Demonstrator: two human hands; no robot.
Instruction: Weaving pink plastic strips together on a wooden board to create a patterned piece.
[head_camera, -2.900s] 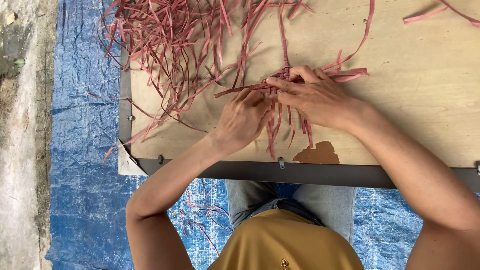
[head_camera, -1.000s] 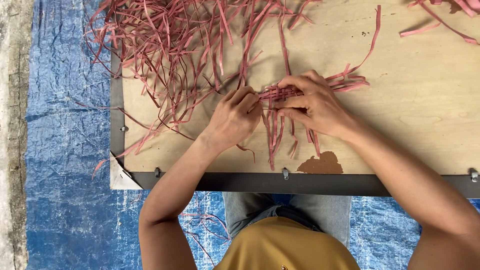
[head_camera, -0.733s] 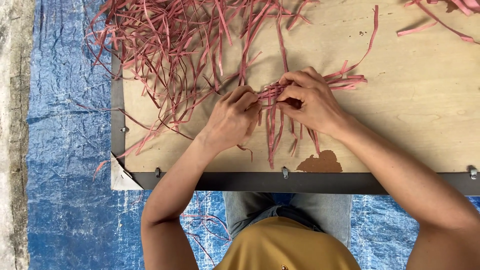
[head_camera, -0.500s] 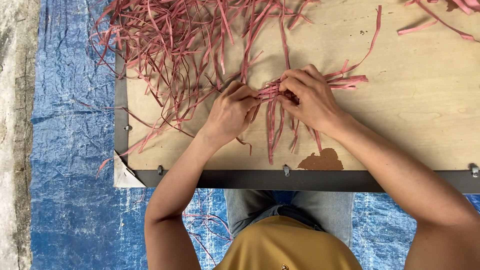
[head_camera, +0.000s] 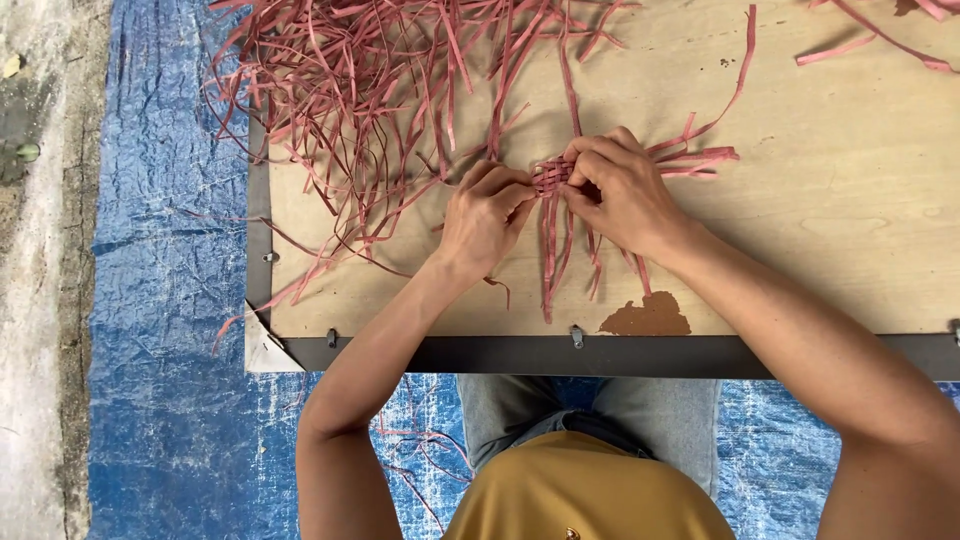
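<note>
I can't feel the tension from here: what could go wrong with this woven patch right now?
The woven patch is small and pinched between the left hand and right hand, so easing grip may loosen it. The loose strip pile lies against the left hand and could snag. Free ends might get crossed.

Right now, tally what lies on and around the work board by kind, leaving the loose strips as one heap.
Hands at work: 2, the left hand and the right hand
Small woven patch of pink strips between the fingers: 1
Heap of loose pink strips: 1
Flat plywood board with a dark frame: 1
Crinkled blue plastic tarp underneath: 1
Total: 6
</note>
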